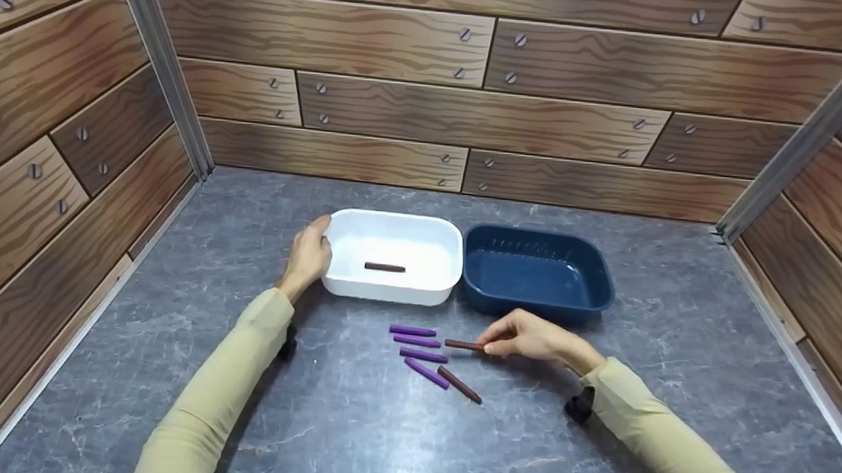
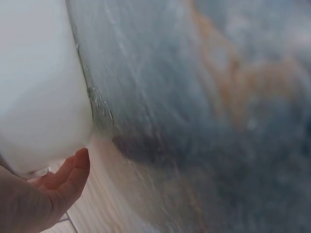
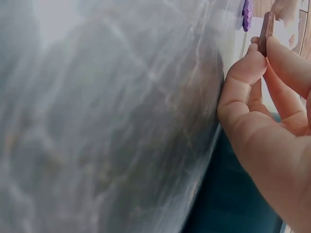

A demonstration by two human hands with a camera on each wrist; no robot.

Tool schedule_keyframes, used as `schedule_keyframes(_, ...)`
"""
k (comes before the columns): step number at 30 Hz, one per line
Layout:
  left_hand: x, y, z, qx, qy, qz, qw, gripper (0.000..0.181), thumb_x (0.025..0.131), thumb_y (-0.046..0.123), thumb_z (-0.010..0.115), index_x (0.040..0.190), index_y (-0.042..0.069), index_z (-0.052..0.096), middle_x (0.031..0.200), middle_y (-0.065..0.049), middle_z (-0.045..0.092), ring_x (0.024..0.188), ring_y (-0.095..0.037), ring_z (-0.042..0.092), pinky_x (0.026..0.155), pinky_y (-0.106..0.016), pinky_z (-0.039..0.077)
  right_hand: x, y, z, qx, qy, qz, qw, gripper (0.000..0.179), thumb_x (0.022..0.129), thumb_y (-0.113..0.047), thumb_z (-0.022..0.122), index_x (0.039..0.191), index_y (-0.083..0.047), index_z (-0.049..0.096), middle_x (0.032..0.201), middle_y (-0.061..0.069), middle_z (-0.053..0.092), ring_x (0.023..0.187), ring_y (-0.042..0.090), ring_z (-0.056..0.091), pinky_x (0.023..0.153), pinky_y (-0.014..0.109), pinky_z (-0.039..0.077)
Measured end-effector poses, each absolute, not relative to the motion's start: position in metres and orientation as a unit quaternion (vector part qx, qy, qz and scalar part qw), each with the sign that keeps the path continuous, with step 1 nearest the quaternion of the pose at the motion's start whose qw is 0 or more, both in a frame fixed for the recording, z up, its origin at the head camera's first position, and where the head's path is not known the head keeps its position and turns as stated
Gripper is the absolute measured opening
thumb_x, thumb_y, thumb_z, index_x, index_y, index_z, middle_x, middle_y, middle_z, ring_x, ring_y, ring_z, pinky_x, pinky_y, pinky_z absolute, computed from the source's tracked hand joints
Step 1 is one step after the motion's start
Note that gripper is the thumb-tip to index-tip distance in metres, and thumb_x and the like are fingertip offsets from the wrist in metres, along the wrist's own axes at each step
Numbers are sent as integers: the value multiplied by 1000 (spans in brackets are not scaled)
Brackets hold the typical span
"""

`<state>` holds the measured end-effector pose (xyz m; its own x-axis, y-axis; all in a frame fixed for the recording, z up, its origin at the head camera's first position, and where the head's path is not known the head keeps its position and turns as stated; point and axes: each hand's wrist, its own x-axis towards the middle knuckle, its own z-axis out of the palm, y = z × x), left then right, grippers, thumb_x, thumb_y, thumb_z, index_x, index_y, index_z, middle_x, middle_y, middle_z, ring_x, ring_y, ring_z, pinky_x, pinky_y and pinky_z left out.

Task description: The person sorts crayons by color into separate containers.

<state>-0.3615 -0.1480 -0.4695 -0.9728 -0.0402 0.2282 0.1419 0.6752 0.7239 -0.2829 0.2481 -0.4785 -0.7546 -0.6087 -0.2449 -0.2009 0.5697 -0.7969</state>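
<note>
My right hand (image 1: 531, 336) pinches one end of a brown crayon (image 1: 462, 345) between thumb and fingertips, low over the table. In the right wrist view this crayon (image 3: 266, 34) points away from the fingers. My left hand (image 1: 308, 252) holds the left side of a white tub (image 1: 393, 293), and its fingers (image 2: 73, 177) lie against the tub's outer wall in the left wrist view. Inside that tub lies another brown crayon (image 1: 385, 267). Several purple crayons (image 1: 423, 354) lie in a loose column left of the right hand, with a third brown crayon (image 1: 459, 385) slanting beside the nearest one.
A dark blue tub (image 1: 536, 306) stands right beside the white one, just behind the right hand. Wood-patterned panels (image 1: 399, 105) wall in the grey marbled table (image 1: 332, 419) at the back and both sides.
</note>
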Motion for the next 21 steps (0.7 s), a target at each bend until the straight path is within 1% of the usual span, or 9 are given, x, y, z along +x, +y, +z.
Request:
schedule_keyframes(3,-362,-147,-468,-28,-907,-404,114,48,97,-5,34,144,-6,42,149,-24,44,140,-35,40,118,-43,33,-281,247,-478,-223,845,-411,261,19,90,-19,71,106,-13,77,97,7,73,74,6,56,62,17,46)
schedule_keyframes(9,-361,-146,-468,-30,-905,-409,111,48,97,-5,32,145,-7,41,149,-24,43,141,-36,39,118,-44,33,-278,243,-473,-198,813,-471,280,22,92,-14,67,112,-5,73,104,13,71,84,13,62,75,25,56)
schedule_keyframes(11,-361,-146,-469,-27,-906,-408,112,48,97,-6,33,144,-6,41,149,-24,43,141,-36,39,118,-43,33,-278,240,-470,-207,805,-481,279,23,93,-14,66,113,-3,72,104,16,69,84,15,63,76,27,57)
schedule_keyframes(16,-361,-146,-470,-22,-908,-403,111,48,97,-6,33,144,-7,42,149,-24,42,141,-36,39,119,-44,32,-281,230,-459,-241,798,-481,271,24,96,-17,63,114,-3,72,107,25,66,87,20,64,80,36,58)
schedule_keyframes(19,-362,-146,-470,-26,-909,-399,115,48,96,-7,33,143,-8,42,149,-25,42,141,-37,39,119,-44,32,-282,224,-452,-243,796,-484,270,23,96,-18,63,114,-5,72,108,27,65,87,22,64,82,39,57)
schedule_keyframes(21,-363,-146,-470,-32,-909,-398,120,48,95,-8,33,142,-9,43,148,-26,43,140,-38,40,118,-44,33,-283,221,-449,-242,796,-487,267,23,97,-17,62,114,-5,71,106,25,64,85,21,63,80,39,56)
